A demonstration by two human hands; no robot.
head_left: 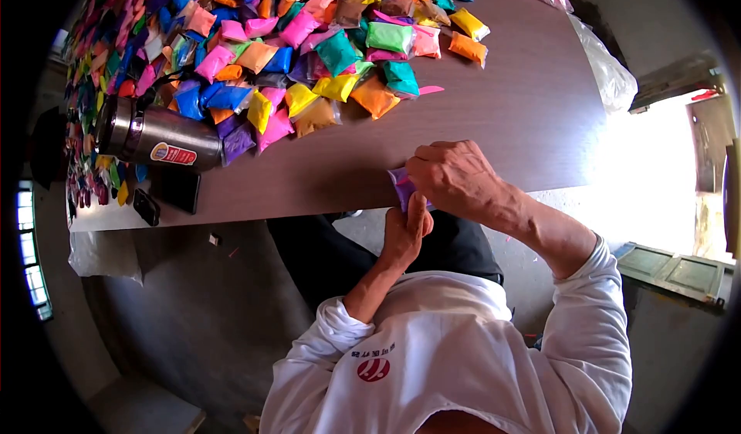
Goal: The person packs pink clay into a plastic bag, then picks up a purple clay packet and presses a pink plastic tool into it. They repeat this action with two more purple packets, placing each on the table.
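Note:
A small purple packet [400, 184] in clear film is held at the front edge of the table. My left hand [406, 232] pinches its lower end between thumb and fingers. Above it, my right hand [457, 173] is closed over the packet's right side, with the fingers curled in. A bit of pink shows on the packet near the fingertips; what it is, I cannot make out. The back of my right hand hides the rest of the packet.
Many colourful packets [337, 52] are heaped across the table [494, 71]. A metal thermos [158, 134] lies on its side at the left, near a black phone [181, 191] and a small dark object [146, 207]. A pink sliver [431, 89] lies beside the heap.

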